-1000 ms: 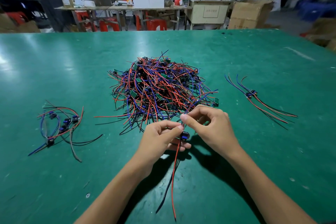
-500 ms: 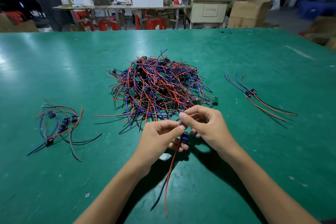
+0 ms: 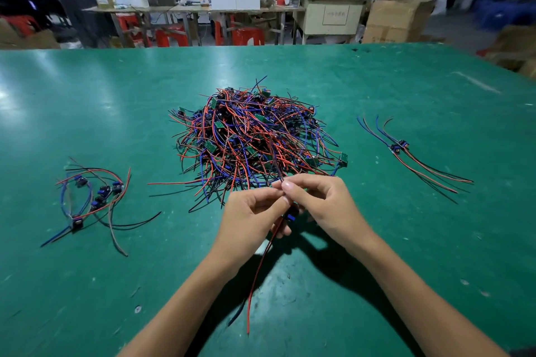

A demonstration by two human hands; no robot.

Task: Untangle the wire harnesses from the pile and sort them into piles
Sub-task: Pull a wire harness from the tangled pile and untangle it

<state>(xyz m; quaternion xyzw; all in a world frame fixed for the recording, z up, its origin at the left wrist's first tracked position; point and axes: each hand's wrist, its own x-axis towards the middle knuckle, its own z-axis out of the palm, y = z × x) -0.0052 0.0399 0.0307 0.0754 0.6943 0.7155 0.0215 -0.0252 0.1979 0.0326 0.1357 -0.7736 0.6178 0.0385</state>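
Just in front of the tangled harness pile (image 3: 255, 139), left hand (image 3: 252, 217) and right hand (image 3: 324, 206) pinch one wire harness (image 3: 291, 216) between fingertips — held up, likely to tease its leads free — tails trailing toward the person.

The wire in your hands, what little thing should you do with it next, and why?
Probably lift it gently toward yourself until its top ends slip out of the big tangled pile. Both hands, the left hand and the right hand, pinch this one harness. Its red and black tails hang free near you, but the upper wires appear to run back over the pile. Which side pile it belongs in I cannot tell.
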